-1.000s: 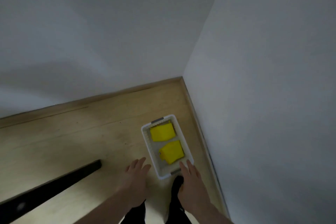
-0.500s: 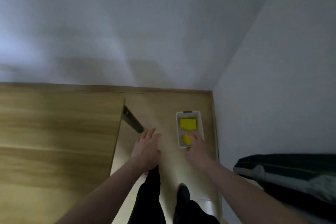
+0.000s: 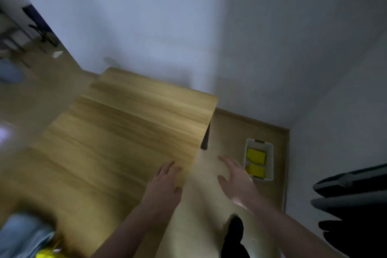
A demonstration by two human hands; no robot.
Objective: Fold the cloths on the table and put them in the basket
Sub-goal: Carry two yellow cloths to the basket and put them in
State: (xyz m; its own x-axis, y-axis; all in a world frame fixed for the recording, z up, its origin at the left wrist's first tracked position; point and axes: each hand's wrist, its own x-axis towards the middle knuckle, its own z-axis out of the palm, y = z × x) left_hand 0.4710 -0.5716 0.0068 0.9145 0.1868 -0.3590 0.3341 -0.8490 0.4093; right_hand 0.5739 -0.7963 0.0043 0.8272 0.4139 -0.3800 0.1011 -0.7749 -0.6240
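A white basket (image 3: pixel 270 148) sits on the floor in the corner by the wall, with two folded yellow cloths (image 3: pixel 256 156) lying in it. The wooden table (image 3: pixel 117 132) fills the middle and left. At its near left corner lie blurred cloths, a pale blue one (image 3: pixel 23 234) and a yellow one (image 3: pixel 47 253). My left hand (image 3: pixel 163 186) hovers over the table's right edge, fingers spread, holding nothing. My right hand (image 3: pixel 236 176) is spread above the floor just left of the basket, also holding nothing.
A dark table leg (image 3: pixel 205 138) stands between table and basket. Dark bedding or furniture (image 3: pixel 354 201) fills the right edge. My black shoe (image 3: pixel 235 228) is on the floor. White walls meet behind the basket. Chairs (image 3: pixel 31 29) stand far left.
The view has swung left and up from the basket to the table. Both hands have pulled away from the basket; the left hand is now over the table edge.
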